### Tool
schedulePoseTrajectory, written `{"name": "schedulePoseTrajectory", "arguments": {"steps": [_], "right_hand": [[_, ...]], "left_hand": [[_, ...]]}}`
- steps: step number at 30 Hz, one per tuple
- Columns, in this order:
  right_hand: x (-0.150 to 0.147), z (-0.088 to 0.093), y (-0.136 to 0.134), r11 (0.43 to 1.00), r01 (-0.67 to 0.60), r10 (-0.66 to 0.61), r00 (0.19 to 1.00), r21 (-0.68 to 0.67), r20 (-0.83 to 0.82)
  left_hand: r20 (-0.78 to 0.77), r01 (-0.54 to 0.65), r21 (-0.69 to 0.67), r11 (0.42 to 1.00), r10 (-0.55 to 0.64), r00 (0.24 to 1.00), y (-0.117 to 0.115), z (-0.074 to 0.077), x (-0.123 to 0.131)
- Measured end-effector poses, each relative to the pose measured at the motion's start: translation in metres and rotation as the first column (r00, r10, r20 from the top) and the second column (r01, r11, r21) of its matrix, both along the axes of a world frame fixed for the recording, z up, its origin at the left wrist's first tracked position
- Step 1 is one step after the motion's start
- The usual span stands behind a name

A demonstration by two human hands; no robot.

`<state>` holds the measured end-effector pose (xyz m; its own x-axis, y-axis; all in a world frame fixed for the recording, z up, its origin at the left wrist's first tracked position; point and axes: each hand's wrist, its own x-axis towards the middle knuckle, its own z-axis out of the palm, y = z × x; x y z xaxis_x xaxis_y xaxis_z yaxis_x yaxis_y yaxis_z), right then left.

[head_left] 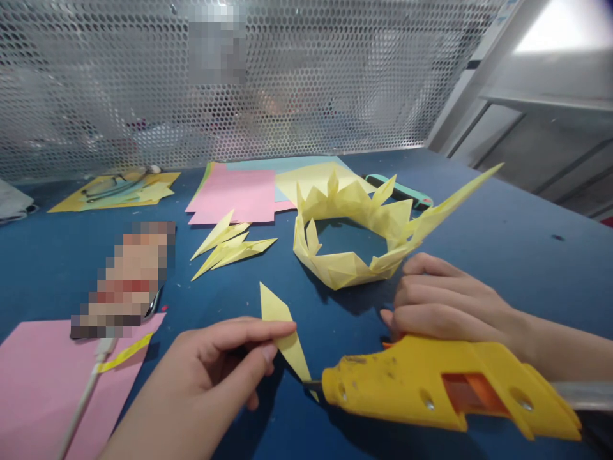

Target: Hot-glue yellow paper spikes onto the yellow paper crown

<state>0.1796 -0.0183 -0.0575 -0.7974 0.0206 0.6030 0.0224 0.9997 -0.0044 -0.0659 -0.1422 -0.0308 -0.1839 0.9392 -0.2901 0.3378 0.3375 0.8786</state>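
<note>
Between the thumb and index finger of my left hand [225, 364] is a folded yellow paper piece [282, 329], tilted with its lower point to the right. My right hand [445, 300] is closed around a yellow hot glue gun [393, 383] lying on its side; the grip and trigger are mostly hidden. The gun's nozzle meets the paper's lower tip. Beyond my right hand stands a ring of folded yellow paper [349, 268] with upright points, one long spike reaching up to the right. Several loose folded yellow pieces [230, 249] lie left of the ring.
Pink paper sheets [234, 195] and other coloured sheets lie at the back. Behind the ring is a green and black cutter [402, 190]. At left, a phone [129, 275] with a white cable [83, 402] overlaps pink paper [43, 377]. A perforated metal panel [306, 83] borders the blue table [517, 255].
</note>
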Motion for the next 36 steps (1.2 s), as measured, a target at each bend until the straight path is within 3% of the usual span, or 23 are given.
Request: {"name": "schedulePoseTrajectory", "arguments": {"steps": [14, 20, 30, 36], "right_hand": [[-0.0002, 0.0002, -0.0013, 0.997, 0.059, -0.06, 0.998, -0.04, -0.024], [0.0007, -0.0015, 0.0006, 1.0, -0.01, 0.01, 1.0, -0.018, 0.016], [-0.0036, 0.0007, -0.001, 0.993, 0.065, -0.067, 0.998, -0.104, -0.015], [-0.0044, 0.0009, -0.0009, 0.996, 0.041, -0.041, 0.999, -0.08, -0.006]], "left_hand": [[0.002, -0.022, -0.007, 1.0, 0.022, 1.0, 0.0, 0.0041, 0.0015], [-0.028, -0.003, 0.005, 1.0, 0.003, 1.0, 0.0, 0.0021, 0.0], [-0.075, 0.005, -0.009, 1.0, -0.006, 0.997, -0.0006, 0.0012, -0.0011], [-0.058, 0.004, 0.007, 1.0, -0.003, 0.998, -0.0008, 0.0005, -0.0012]]}}
